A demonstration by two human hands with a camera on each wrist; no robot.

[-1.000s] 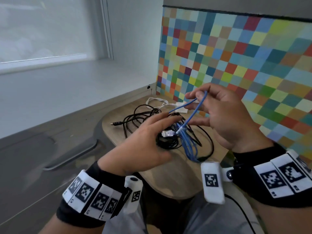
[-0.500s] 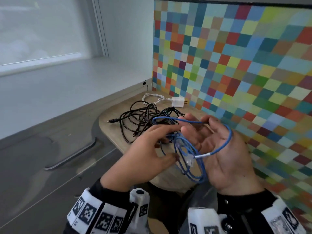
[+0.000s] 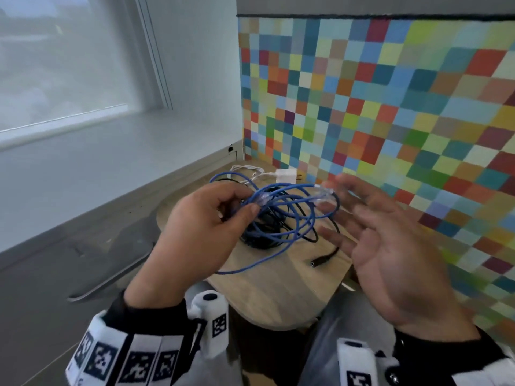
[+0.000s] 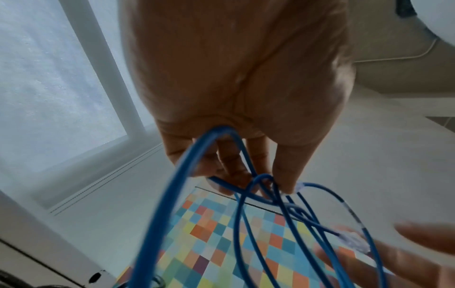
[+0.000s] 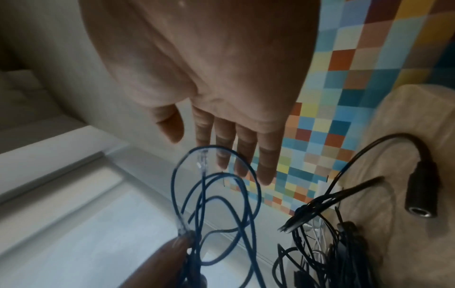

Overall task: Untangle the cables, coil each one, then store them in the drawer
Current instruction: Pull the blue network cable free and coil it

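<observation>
At frame centre your left hand (image 3: pixel 206 218) pinches the loosely looped thin blue network cable (image 3: pixel 289 215) above the round wooden worktop (image 3: pixel 278 291), while your blurred right hand (image 3: pixel 390 246) seems spread, holding nothing.

1. One blue cable (image 3: pixel 281 215), with two clear plugs.
2. One white cable with one white charger block (image 3: pixel 285 174).
3. Black cables (image 3: pixel 259 235): a tangled heap, number not countable.
4. Two hands: left hand (image 3: pixel 200 232), right hand (image 3: pixel 390 252).
5. One wooden surface (image 3: pixel 278 296).

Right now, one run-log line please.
left hand: grips blue cable loops | right hand: open | black cables: on table
</observation>
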